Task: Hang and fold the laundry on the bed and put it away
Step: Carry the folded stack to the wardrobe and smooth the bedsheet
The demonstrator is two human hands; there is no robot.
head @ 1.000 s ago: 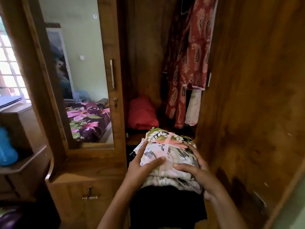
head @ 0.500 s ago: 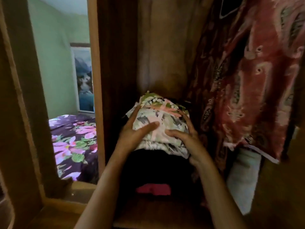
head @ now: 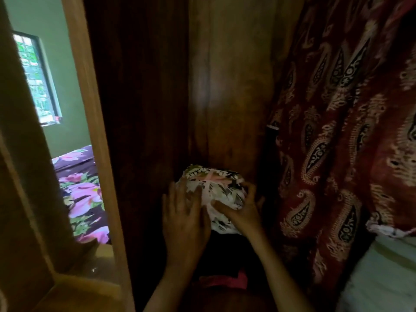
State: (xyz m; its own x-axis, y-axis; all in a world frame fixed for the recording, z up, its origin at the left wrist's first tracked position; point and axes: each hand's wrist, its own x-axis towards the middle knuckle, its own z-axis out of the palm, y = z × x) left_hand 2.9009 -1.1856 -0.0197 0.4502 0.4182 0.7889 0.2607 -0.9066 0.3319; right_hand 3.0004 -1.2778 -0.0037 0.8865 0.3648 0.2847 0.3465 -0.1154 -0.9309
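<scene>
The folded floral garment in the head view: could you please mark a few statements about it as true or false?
1. Both the left hand and the right hand touch the folded floral garment. True.
2. The garment lies on the bed. False: it sits inside the wooden wardrobe, on a dark pile.
3. A red paisley garment hangs to its right. True.
4. The left hand grips a hanger. False: it lies flat against the garment.
</scene>
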